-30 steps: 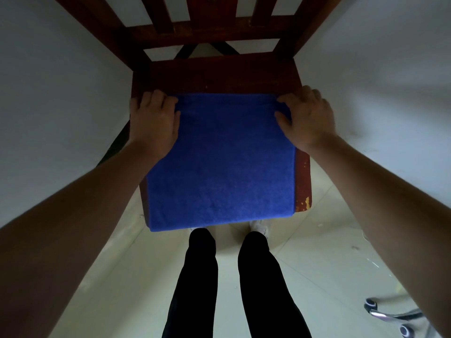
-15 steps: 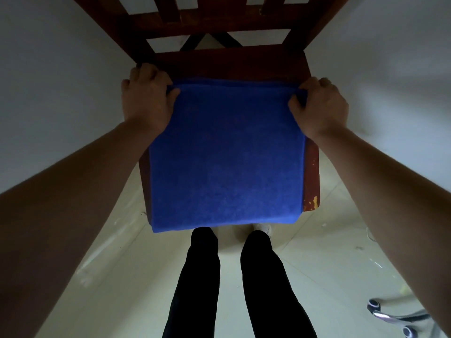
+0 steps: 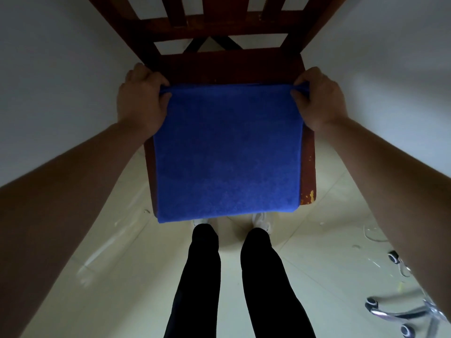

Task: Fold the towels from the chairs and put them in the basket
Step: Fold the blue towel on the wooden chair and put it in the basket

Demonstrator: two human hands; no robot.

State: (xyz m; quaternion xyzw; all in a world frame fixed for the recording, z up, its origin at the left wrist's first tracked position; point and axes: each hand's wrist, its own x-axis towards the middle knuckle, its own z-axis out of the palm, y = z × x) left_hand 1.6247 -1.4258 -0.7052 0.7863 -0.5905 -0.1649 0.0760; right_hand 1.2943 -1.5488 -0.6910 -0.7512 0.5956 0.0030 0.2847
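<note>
A folded blue towel (image 3: 227,152) lies flat on the seat of a dark red wooden chair (image 3: 231,64), its near edge hanging just over the seat's front. My left hand (image 3: 141,101) pinches the towel's far left corner between thumb and curled fingers. My right hand (image 3: 319,98) pinches the far right corner the same way. The far edge of the towel is raised slightly between both hands. No basket is in view.
White walls close in on both sides of the chair. My legs in black trousers (image 3: 234,276) stand on the pale tiled floor right before the seat. The wheeled chrome base of an office chair (image 3: 400,313) sits at the lower right.
Both hands went from resting on the towel's far corners to pinching them. The far edge has lifted a little off the seat.
</note>
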